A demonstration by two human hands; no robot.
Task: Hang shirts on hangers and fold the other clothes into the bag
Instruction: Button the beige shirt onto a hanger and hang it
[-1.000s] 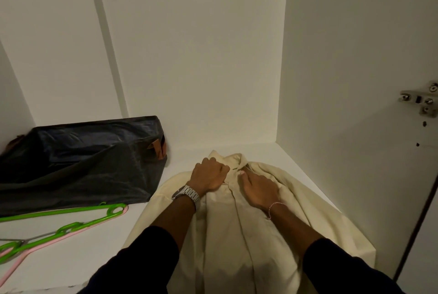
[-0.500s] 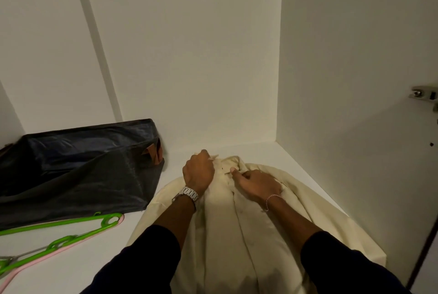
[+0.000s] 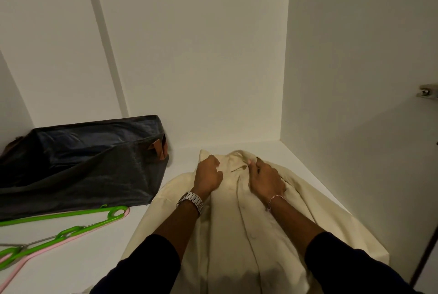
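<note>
I have both hands up at the collar end of the cream cotton button-front shirt [image 3: 237, 222], which lies flat on the white cabinet shelf [image 3: 71, 258], filling its right half from the front edge almost to the back right corner. My left hand [image 3: 208, 176] has its fingers curled into the cloth at the left shoulder, beside the collar; my right hand [image 3: 266, 181] pinches the collar edge between thumb and fingertips. The shirt's long axis runs front to back: collar pointing at the back wall, hem toward me at the front edge, button placket running up the middle between my wrists.

I judge the step in hand to be opening the neck so a hanger can go in. To do it well I would keep the two grips level, draw the collar apart evenly rather than tugging one side, and lift only the neck so the body stays smooth on the shelf.

The green and pink plastic hangers [image 3: 64, 225] lie stacked at the front left corner, well apart from the shirt. The dark navy fabric bag with tan leather handles [image 3: 83, 165] sits at the back left, its near corner just beside the shirt's left shoulder.
</note>
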